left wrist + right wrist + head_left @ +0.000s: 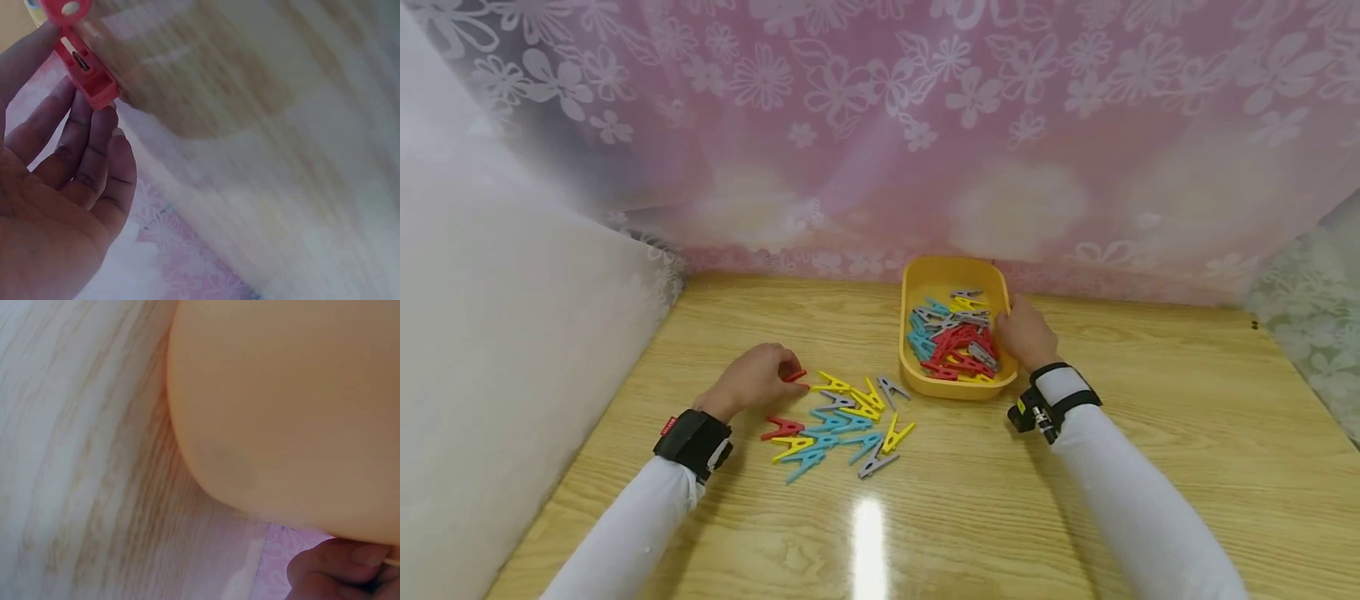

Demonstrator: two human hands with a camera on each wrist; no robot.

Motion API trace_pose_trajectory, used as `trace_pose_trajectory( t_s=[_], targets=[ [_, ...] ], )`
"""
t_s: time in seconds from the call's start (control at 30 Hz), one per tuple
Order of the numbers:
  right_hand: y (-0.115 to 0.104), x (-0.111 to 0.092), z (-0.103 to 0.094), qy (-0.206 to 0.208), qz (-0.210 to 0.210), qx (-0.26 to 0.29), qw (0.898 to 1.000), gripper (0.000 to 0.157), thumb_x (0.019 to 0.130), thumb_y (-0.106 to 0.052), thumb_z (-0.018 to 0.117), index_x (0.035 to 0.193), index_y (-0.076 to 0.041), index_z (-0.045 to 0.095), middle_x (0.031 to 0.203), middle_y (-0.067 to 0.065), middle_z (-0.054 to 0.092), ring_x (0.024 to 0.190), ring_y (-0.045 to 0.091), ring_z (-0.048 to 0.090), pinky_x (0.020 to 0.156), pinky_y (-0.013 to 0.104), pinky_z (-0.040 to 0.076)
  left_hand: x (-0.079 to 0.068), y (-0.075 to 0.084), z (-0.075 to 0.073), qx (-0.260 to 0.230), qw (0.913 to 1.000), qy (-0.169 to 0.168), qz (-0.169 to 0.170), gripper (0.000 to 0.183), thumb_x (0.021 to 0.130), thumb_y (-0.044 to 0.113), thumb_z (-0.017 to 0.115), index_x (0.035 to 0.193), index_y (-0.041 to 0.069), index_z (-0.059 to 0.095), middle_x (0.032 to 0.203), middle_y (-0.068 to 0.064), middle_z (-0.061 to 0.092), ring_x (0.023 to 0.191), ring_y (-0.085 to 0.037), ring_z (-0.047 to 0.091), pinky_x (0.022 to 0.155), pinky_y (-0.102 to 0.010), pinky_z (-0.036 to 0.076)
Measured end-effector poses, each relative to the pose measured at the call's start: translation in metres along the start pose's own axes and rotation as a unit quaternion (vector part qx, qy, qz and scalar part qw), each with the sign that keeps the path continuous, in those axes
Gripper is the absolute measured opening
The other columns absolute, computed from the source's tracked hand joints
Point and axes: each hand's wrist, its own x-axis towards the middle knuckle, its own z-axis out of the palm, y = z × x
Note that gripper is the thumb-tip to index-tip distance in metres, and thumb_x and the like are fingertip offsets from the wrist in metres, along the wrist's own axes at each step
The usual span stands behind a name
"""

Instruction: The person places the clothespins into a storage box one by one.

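My left hand (752, 382) pinches a red clothespin (92, 78) by the thumb and fingertips, low over the table at the left of a loose pile of clothespins (827, 422). The pile mixes blue, yellow and grey ones, with another red clothespin (783, 428) at its left side. On the right, my right hand (1028, 335) grips the side rim of a yellow plastic basket (958, 389). Inside the basket lie several red, blue, grey and yellow clothespins (958, 342). In the right wrist view the basket's outer wall (281, 425) covers most of the picture.
A wood-grain table (970, 508) carries everything. Behind it hangs a pink flowered curtain (880, 167), close to the basket's far end. A white curtain (512, 292) borders the left side. One grey clothespin (891, 389) lies between pile and basket.
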Motion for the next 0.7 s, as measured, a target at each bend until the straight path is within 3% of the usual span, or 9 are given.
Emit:
trace_pose_trajectory(
  t_s=[0.17,0.33,0.5,0.7],
  targets=[
    [0.002,0.0,-0.002,0.003,-0.001,-0.004,1.0,0.042,0.101,-0.02,0.037,0.135,0.003,0.037,0.113,0.022,0.056,0.092,0.033,0.06,0.069,0.045,0.053,0.005,0.002,0.0,0.01,0.9998,0.014,0.006,0.026,0.082,0.031,0.076,0.09,0.008,0.067,0.082,0.0,0.06,0.073,-0.016,0.053,0.07,-0.035,0.046],
    [0.002,0.001,-0.003,0.002,-0.011,-0.006,1.0,0.043,0.1,-0.02,0.037,0.137,0.003,0.037,0.113,0.023,0.057,0.09,0.033,0.061,0.064,0.042,0.054,0.022,0.014,-0.011,-0.025,0.9977,0.06,0.018,0.028,0.085,0.034,0.073,0.096,0.008,0.07,0.092,-0.003,0.066,0.085,-0.022,0.059,0.077,-0.04,0.048],
    [0.002,0.0,-0.002,0.009,-0.007,-0.011,1.0,0.042,0.1,-0.02,0.038,0.136,0.002,0.038,0.114,0.022,0.058,0.092,0.033,0.062,0.069,0.046,0.053,0.058,0.048,-0.033,-0.028,0.9946,0.088,0.046,0.034,0.087,0.038,0.07,0.102,0.008,0.07,0.099,-0.005,0.066,0.092,-0.025,0.059,0.081,-0.041,0.047],
    [-0.001,0.0,0.0,0.012,-0.007,-0.012,1.0,0.043,0.1,-0.02,0.039,0.138,0.0,0.038,0.115,0.021,0.059,0.092,0.033,0.061,0.07,0.048,0.051,0.108,0.098,-0.045,0.017,0.9916,0.068,0.109,0.03,0.088,0.039,0.067,0.099,0.011,0.067,0.098,-0.003,0.064,0.085,-0.018,0.058,0.075,-0.033,0.047]
  ],
)
